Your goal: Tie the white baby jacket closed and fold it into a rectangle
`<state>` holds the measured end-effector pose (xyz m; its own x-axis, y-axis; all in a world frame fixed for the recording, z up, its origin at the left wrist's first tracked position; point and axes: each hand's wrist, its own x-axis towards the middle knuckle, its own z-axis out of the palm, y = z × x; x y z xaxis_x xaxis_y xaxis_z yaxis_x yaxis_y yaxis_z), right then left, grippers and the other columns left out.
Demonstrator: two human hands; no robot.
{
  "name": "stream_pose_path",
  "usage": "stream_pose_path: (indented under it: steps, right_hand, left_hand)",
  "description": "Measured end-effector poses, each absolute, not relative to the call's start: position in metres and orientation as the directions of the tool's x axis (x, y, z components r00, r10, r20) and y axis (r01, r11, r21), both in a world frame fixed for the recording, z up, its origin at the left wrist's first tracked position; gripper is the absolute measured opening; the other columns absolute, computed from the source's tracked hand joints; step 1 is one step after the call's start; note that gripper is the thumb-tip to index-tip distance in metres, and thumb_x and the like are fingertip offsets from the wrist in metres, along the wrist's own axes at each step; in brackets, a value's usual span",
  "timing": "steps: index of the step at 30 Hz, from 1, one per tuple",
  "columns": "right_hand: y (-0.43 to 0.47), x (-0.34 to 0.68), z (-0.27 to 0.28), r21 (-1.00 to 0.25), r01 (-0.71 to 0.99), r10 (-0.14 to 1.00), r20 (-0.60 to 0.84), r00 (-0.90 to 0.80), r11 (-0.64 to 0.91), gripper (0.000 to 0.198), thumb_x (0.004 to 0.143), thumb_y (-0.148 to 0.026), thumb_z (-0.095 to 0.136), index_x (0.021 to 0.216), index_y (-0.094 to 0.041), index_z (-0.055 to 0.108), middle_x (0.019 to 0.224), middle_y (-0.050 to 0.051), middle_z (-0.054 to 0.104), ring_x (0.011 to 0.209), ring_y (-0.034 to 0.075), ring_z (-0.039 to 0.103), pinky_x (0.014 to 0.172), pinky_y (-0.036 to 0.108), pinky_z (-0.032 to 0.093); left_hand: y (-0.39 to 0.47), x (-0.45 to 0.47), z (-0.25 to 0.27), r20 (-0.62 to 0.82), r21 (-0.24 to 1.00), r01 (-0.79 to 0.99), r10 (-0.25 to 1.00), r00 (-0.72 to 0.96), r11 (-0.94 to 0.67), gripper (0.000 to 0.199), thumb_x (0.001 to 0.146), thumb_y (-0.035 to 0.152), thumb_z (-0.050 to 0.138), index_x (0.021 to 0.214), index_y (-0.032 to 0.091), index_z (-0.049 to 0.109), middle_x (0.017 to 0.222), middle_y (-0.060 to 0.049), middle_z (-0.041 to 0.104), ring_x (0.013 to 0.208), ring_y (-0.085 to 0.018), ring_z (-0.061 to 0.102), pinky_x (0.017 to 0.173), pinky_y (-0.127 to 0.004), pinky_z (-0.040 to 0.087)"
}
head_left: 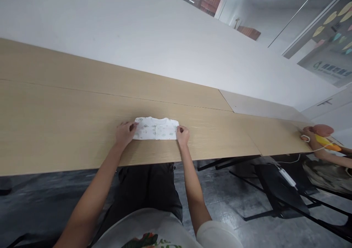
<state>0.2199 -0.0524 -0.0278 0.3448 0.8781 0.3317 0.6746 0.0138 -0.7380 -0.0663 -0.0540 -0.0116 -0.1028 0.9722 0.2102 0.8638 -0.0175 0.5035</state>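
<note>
The small white folded garment with a faint pale-green print lay flat on the long light-wood table, near its front edge and right in front of the person. And both hands were on it! The left hand had its fingertips curled onto the cloth's left end, the right hand was closed over the right end; whether either was truly pinching fabric or only pressing it down, I could not tell from this angle.

What might have gone wrong? To my eye, an uneven pull: one hand tugging harder would have dragged the soft layers askew and opened the fold. The nearness of the table edge was the other worry, since a slide toward the body could have tipped the bundle off.

Its long axis ran left to right, roughly along the table's front edge, short ends toward each hand. Which end was the neck, I could not make out.

Far right, another person's hand rested beside an orange object.
</note>
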Motion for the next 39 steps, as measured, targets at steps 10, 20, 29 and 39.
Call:
stream_pose_path:
  steps: [10,20,29,39]
  right_hand:
    - [-0.0528,0.218,-0.03,-0.696,0.718,0.876,0.35,0.331,0.006,0.02,0.082,-0.016,0.058,0.09,-0.012,0.076,0.096,0.013,0.075,0.092,0.023,0.065,0.09,0.033,0.046]
    - [-0.0533,0.2187,-0.0281,-0.711,0.703,0.886,0.328,0.328,0.003,0.022,0.079,-0.018,0.063,0.097,-0.011,0.074,0.097,0.013,0.074,0.088,0.022,0.066,0.086,0.033,0.049]
    - [-0.0528,0.2163,-0.0286,-0.827,0.555,0.878,0.327,0.351,0.086,0.023,0.08,-0.016,0.058,0.099,-0.012,0.07,0.094,0.011,0.074,0.083,0.02,0.066,0.08,0.03,0.051]
    - [-0.0486,0.2148,-0.0334,-0.845,0.526,0.872,0.324,0.366,0.094,0.022,0.081,-0.016,0.057,0.099,-0.011,0.069,0.094,0.012,0.073,0.083,0.02,0.067,0.079,0.029,0.052]
  left_hand:
    - [-0.0536,-0.0643,-0.016,0.226,0.491,0.871,0.969,-0.1,-0.025,0.045,0.091,0.032,0.037,0.123,0.019,0.065,0.126,-0.013,0.065,0.119,-0.03,0.055,0.106,-0.046,0.039]
    - [-0.0585,-0.0629,-0.0102,0.212,0.525,0.851,0.971,-0.111,-0.018,0.049,0.089,0.039,0.041,0.128,0.015,0.059,0.125,-0.015,0.065,0.119,-0.031,0.055,0.106,-0.046,0.039]
    - [-0.0578,-0.0656,-0.0083,0.181,0.554,0.832,0.976,-0.118,-0.002,0.05,0.083,0.039,0.048,0.125,0.015,0.061,0.114,-0.014,0.069,0.111,-0.03,0.06,0.103,-0.044,0.043]
    - [-0.0558,-0.0671,-0.0141,0.211,0.566,0.824,0.971,-0.116,-0.025,0.049,0.085,0.037,0.048,0.124,0.013,0.062,0.115,-0.016,0.069,0.114,-0.032,0.06,0.102,-0.047,0.043]
